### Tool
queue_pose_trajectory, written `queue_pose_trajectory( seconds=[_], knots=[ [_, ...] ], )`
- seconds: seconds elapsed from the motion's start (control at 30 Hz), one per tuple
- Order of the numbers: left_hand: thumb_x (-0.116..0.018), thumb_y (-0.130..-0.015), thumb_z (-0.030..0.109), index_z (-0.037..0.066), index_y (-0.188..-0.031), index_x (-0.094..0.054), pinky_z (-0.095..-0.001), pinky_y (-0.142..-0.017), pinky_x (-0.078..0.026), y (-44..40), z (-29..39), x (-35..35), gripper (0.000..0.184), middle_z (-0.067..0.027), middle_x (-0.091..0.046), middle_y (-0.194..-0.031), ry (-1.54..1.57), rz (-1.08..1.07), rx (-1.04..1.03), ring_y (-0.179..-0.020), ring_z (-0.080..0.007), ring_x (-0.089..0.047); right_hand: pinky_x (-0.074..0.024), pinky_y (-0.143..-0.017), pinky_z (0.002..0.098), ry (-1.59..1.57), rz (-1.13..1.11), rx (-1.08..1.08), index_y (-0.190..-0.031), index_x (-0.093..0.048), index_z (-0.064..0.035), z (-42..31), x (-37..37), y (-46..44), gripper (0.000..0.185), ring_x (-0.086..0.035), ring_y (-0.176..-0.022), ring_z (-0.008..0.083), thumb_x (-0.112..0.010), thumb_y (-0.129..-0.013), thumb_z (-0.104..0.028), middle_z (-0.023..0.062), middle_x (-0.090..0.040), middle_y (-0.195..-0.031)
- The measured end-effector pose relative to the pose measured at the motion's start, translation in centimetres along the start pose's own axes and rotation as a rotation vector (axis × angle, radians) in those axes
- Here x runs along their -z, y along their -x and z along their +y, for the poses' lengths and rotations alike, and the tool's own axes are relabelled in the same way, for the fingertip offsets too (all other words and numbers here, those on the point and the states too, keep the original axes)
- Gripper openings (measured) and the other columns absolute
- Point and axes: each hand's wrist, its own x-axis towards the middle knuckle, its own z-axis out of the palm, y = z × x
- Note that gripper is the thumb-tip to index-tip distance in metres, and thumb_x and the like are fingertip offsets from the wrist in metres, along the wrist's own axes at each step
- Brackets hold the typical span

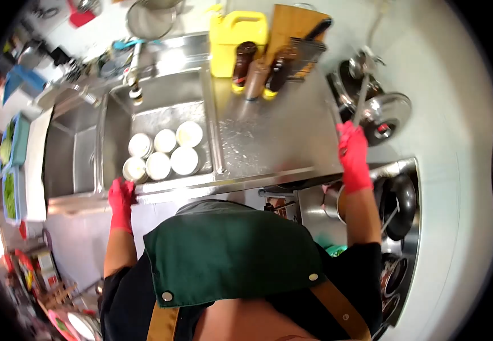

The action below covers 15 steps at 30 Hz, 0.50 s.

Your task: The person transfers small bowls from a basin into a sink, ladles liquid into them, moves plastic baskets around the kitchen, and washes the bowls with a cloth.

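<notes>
1. Stainless-steel counter [309, 133] spans the view, with a sink [164, 94] set into it.
2. Six white bowls [158, 166] sit in two rows inside the sink, near its front edge.
3. The pink-gloved left hand [122, 199] is at that edge, just beside the bowls; whether it grips the metal, I cannot tell.
4. The right hand [354, 156], also gloved, is at the counter's right end, near a glass lid [387, 111]; its grip is unclear.
5. Behind, three bottles [245, 61] stand beside a yellow jug [224, 54].

Pink gloves [353, 162], green apron [235, 256], white bowls [184, 160]
</notes>
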Motion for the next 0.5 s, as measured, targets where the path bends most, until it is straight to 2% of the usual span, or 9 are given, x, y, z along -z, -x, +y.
queue_pose_trajectory(
  seconds=[0.1,0.17,0.2,0.27,0.33,0.37,0.4,0.47,0.5],
  knots=[
    [-0.062,-0.095,0.026,-0.003,-0.126,-0.052,-0.0338,-0.075,-0.058,4.5,3.5,-2.7,0.044,-0.0223,-0.063,-0.112,0.213,0.147,0.035,-0.087,-0.0305,-0.069,-0.0403,-0.045,0.0289,0.923,-0.047,0.119,-0.096,-0.060,-0.0019,-0.2,2.4,-11.2,0.020,-0.052,-0.052,0.0118,-0.056,-0.095,-0.022,0.0096,-0.064,-0.078],
    [-0.062,-0.096,0.026,-0.001,-0.126,-0.052,-0.0341,-0.078,-0.058,7.3,5.2,-3.8,0.042,-0.0221,-0.062,-0.115,0.227,0.207,-0.003,-0.092,-0.0319,-0.069,-0.0427,-0.049,0.0339,1.494,-0.146,0.593,-0.084,-0.062,-0.0005,0.1,6.6,-20.8,0.028,-0.054,-0.054,0.0131,-0.060,-0.093,-0.027,0.0089,-0.064,-0.074],
    [-0.062,-0.096,0.027,-0.001,-0.124,-0.052,-0.0340,-0.079,-0.058,8.2,5.4,-3.6,0.041,-0.0218,-0.062,-0.115,0.235,0.220,-0.014,-0.092,-0.0317,-0.069,-0.0443,-0.051,0.0368,1.720,-0.204,1.013,-0.082,-0.062,-0.0002,1.6,8.9,-24.3,0.030,-0.055,-0.057,0.0137,-0.061,-0.092,-0.029,0.0083,-0.063,-0.072],
    [-0.061,-0.096,0.026,-0.001,-0.122,-0.053,-0.0341,-0.080,-0.058,10.5,6.6,-3.2,0.038,-0.0216,-0.063,-0.115,0.230,0.282,-0.017,-0.094,-0.0319,-0.069,-0.0475,-0.055,0.0334,1.407,-0.280,0.142,-0.086,-0.062,0.0003,-0.8,7.1,-24.6,0.023,-0.058,-0.062,0.0130,-0.058,-0.094,-0.021,0.0088,-0.063,-0.074],
    [-0.060,-0.097,0.026,-0.001,-0.121,-0.054,-0.0342,-0.081,-0.058,11.8,7.3,-2.7,0.037,-0.0217,-0.063,-0.114,0.243,0.315,-0.020,-0.094,-0.0318,-0.069,-0.0458,-0.053,0.0296,0.894,-0.270,0.294,-0.091,-0.062,0.0018,2.2,10.1,-29.9,0.016,-0.059,-0.062,0.0143,-0.053,-0.095,-0.011,0.0099,-0.063,-0.076],
    [-0.060,-0.097,0.026,-0.002,-0.120,-0.054,-0.0341,-0.082,-0.058,12.4,7.4,-2.3,0.036,-0.0218,-0.064,-0.114,0.263,0.325,-0.021,-0.094,-0.0317,-0.069,-0.0431,-0.051,0.0320,1.396,-0.329,0.540,-0.080,-0.060,-0.0003,2.5,11.8,-33.0,0.018,-0.055,-0.056,0.0196,-0.051,-0.092,-0.010,0.0130,-0.061,-0.070],
    [-0.059,-0.097,0.026,-0.002,-0.119,-0.055,-0.0341,-0.082,-0.058,12.9,7.4,-1.9,0.036,-0.0219,-0.064,-0.113,0.285,0.330,-0.023,-0.094,-0.0317,-0.069,-0.0404,-0.049,0.0345,1.862,-0.284,0.867,-0.069,-0.057,-0.0025,2.8,13.4,-35.9,0.023,-0.051,-0.051,0.0248,-0.049,-0.089,-0.009,0.0161,-0.059,-0.064],
    [-0.058,-0.098,0.025,-0.004,-0.120,-0.053,-0.0362,-0.086,-0.057,13.4,7.1,-1.5,0.037,-0.0242,-0.063,-0.115,0.309,0.341,0.022,-0.097,-0.0341,-0.067,-0.0421,-0.051,0.0339,1.411,-0.460,0.985,-0.066,-0.057,-0.0026,1.6,13.4,-35.0,0.025,-0.053,-0.052,0.0251,-0.051,-0.089,-0.009,0.0134,-0.058,-0.062],
    [-0.057,-0.099,0.025,-0.005,-0.121,-0.053,-0.0373,-0.087,-0.057,13.4,7.0,-1.4,0.037,-0.0253,-0.062,-0.116,0.321,0.340,0.045,-0.098,-0.0354,-0.067,-0.0422,-0.051,0.0342,1.318,-0.356,1.079,-0.067,-0.057,-0.0019,2.1,13.2,-34.1,0.025,-0.054,-0.053,0.0250,-0.052,-0.090,-0.011,0.0124,-0.058,-0.062]
  ],
)
